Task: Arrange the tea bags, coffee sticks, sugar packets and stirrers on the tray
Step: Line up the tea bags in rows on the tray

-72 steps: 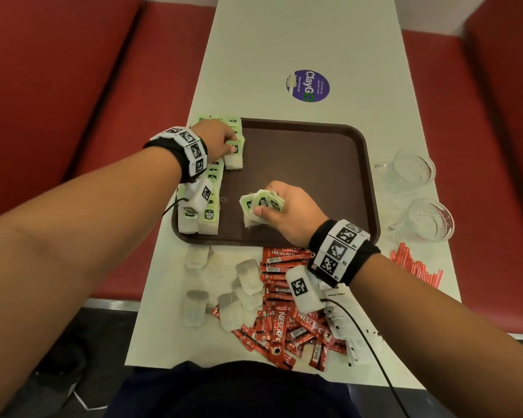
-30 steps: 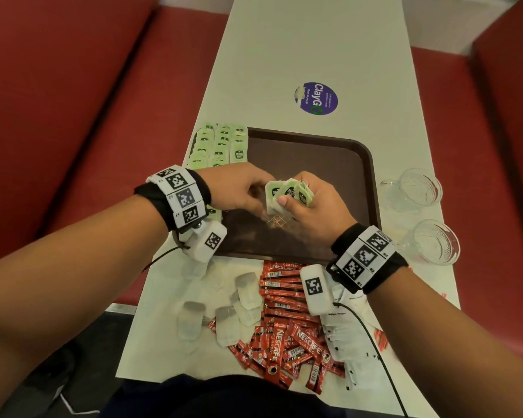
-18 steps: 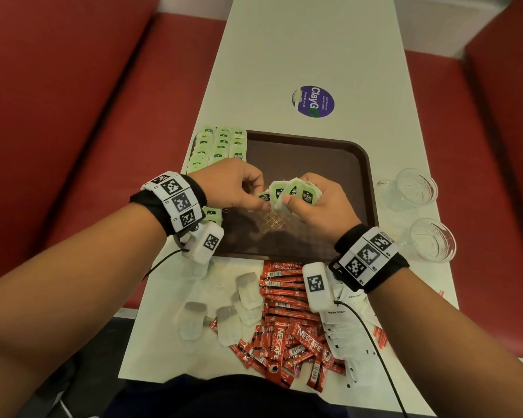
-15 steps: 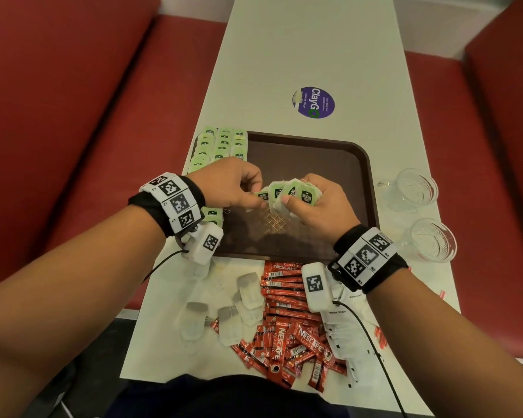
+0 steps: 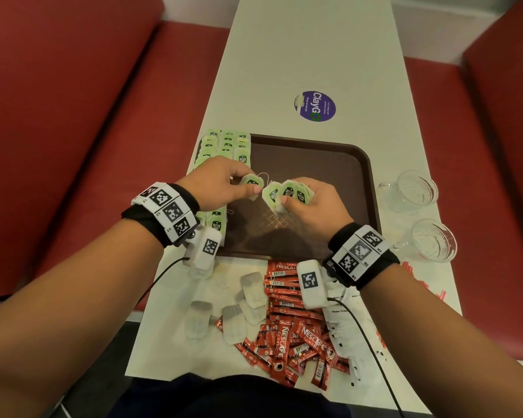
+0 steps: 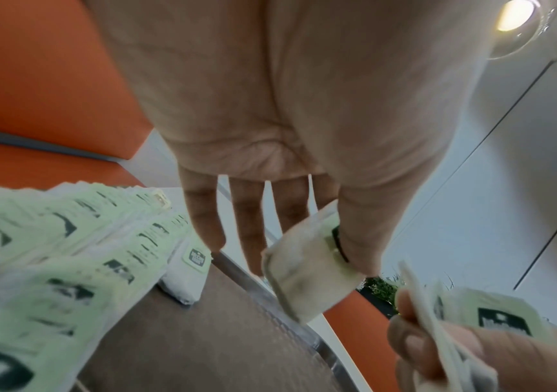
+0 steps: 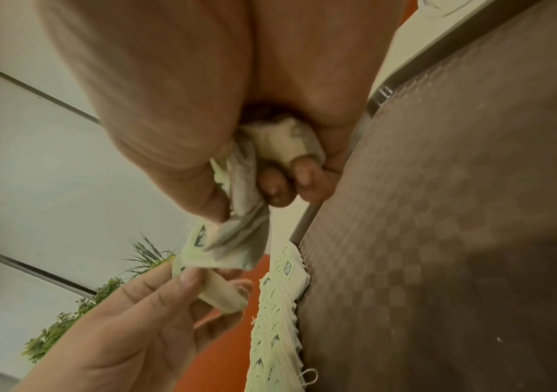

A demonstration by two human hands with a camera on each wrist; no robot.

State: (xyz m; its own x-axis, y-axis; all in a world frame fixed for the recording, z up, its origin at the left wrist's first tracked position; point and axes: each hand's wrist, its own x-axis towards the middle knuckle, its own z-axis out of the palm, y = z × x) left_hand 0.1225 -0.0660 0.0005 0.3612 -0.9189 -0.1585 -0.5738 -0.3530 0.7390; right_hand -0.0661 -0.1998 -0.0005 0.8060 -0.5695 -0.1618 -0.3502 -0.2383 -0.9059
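Over the brown tray (image 5: 329,164) my left hand (image 5: 224,188) pinches one green-labelled tea bag (image 5: 251,184) between thumb and forefinger; the same tea bag (image 6: 307,275) fills the left wrist view. Just to its right my right hand (image 5: 311,206) grips a fanned bunch of tea bags (image 5: 287,193), seen from below as a crumpled bunch of tea bags (image 7: 240,212). Rows of laid-out tea bags (image 5: 227,146) line the tray's left side. Loose tea bags (image 5: 248,297), red coffee sticks (image 5: 290,330), white sugar packets (image 5: 341,321) and red stirrers (image 5: 417,276) lie on the table before the tray.
Two glass cups (image 5: 417,188) (image 5: 432,239) stand right of the tray. A purple round sticker (image 5: 314,105) is on the white table (image 5: 299,55) beyond it. Red bench seats flank the table on both sides.
My left hand came from the tea bag rows to the right hand's bunch, took one tea bag from it, and now draws it slightly left. The right hand rose a little over the tray.
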